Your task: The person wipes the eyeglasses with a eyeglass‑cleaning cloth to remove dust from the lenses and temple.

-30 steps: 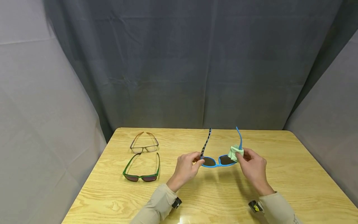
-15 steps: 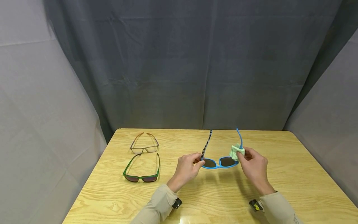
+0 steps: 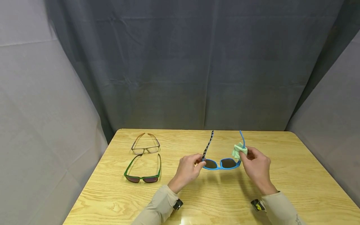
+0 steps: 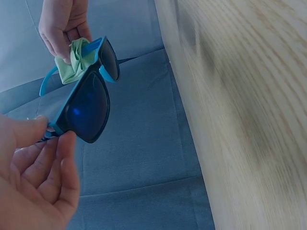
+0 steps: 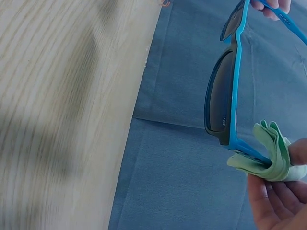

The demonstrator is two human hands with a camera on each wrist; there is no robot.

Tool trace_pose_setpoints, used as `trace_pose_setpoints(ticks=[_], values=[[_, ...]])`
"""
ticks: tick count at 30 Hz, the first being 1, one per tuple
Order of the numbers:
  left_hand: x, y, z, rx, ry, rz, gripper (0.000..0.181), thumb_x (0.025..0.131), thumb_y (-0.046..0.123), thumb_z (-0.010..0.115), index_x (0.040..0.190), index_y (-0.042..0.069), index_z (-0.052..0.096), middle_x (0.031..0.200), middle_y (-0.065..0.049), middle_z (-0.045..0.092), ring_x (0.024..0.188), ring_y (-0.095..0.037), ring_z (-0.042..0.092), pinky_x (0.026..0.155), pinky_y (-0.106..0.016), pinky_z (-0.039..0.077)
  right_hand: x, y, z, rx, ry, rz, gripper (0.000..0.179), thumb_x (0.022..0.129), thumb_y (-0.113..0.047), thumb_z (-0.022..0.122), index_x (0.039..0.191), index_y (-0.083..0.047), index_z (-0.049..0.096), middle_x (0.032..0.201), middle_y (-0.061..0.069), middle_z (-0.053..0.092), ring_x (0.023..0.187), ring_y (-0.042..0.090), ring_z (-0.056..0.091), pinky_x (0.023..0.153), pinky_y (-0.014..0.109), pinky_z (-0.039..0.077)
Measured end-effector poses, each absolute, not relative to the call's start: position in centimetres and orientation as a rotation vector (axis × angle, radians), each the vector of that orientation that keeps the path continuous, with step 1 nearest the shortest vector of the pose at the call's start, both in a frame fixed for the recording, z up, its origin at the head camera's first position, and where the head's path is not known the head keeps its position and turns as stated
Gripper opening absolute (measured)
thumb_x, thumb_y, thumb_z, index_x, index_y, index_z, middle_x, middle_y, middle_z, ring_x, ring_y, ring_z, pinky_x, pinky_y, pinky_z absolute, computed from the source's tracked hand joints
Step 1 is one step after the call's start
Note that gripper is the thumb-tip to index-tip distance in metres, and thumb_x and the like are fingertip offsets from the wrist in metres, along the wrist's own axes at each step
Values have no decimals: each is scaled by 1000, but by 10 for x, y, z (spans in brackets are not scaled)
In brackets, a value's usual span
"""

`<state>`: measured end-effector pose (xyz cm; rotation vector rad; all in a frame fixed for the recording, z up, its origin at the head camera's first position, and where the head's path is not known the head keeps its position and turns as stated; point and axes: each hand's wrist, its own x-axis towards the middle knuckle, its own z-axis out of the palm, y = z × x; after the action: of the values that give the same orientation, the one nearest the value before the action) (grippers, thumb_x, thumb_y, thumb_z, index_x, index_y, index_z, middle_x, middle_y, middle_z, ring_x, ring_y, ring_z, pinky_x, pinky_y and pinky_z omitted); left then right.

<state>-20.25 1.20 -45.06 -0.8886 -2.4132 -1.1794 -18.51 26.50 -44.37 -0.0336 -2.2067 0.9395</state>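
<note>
Blue-framed sunglasses [image 3: 220, 167] with dark lenses are held above the table, both temples unfolded and pointing away. My left hand [image 3: 187, 170] pinches their left hinge corner between thumb and fingers, seen closely in the left wrist view. In my right hand [image 3: 256, 168] a light green cloth [image 3: 239, 151] is pinched round the right temple. The right wrist view shows the folded cloth [image 5: 273, 155] wrapped over that temple, a short way behind the hinge. From there the temple's free end is hidden by the cloth and hand.
Green-framed sunglasses [image 3: 142, 178] lie unfolded on the wooden table [image 3: 118, 206], left of my hands. Behind them sit clear-lens eyeglasses [image 3: 145, 150] with brownish temple tips. A dark curtain [image 3: 168, 68] hangs beyond the table's back edge, with pale cloth walls at both sides.
My right hand has slid the cloth from the right lens corner back along the temple, moving slightly right. The sunglasses have dipped a little; my left hand keeps its grip.
</note>
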Motion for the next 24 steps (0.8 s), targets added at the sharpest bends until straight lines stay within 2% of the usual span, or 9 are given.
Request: trace_pose_setpoints(ticks=[7, 12, 19, 24], values=[[-202, 12, -449, -882, -2410, -1187, 9, 90, 14, 65, 96, 10, 71, 85, 2, 70, 69, -2, 60, 53, -17, 39, -185, 265, -444, -10, -2183, 923, 16, 82, -10, 71, 97, -4, 72, 82, 5, 71, 68, -5, 57, 63, 6, 41], [-202, 13, -449, -885, -2400, -1193, 8, 90, 13, 65, 96, 10, 70, 84, 2, 70, 68, -1, 59, 54, -16, 39, -186, 264, -443, 4, -2150, 932, 17, 81, -8, 70, 97, -3, 72, 82, 5, 70, 69, -5, 58, 63, 4, 41], [-202, 13, -449, -901, -2417, -1200, 7, 89, 14, 66, 94, 10, 70, 82, 4, 68, 53, 1, 45, 51, -17, 37, -185, 264, -444, 24, -2126, 926, 19, 80, -5, 70, 99, -1, 72, 84, 7, 70, 70, 1, 60, 62, 4, 42], [-202, 13, -448, -920, -2411, -1195, 7, 90, 13, 66, 94, 8, 70, 82, 3, 69, 57, 1, 49, 52, -16, 38, -185, 264, -443, 28, -2113, 929, 19, 80, -4, 71, 99, 0, 72, 86, 8, 70, 71, -2, 59, 63, 5, 43]])
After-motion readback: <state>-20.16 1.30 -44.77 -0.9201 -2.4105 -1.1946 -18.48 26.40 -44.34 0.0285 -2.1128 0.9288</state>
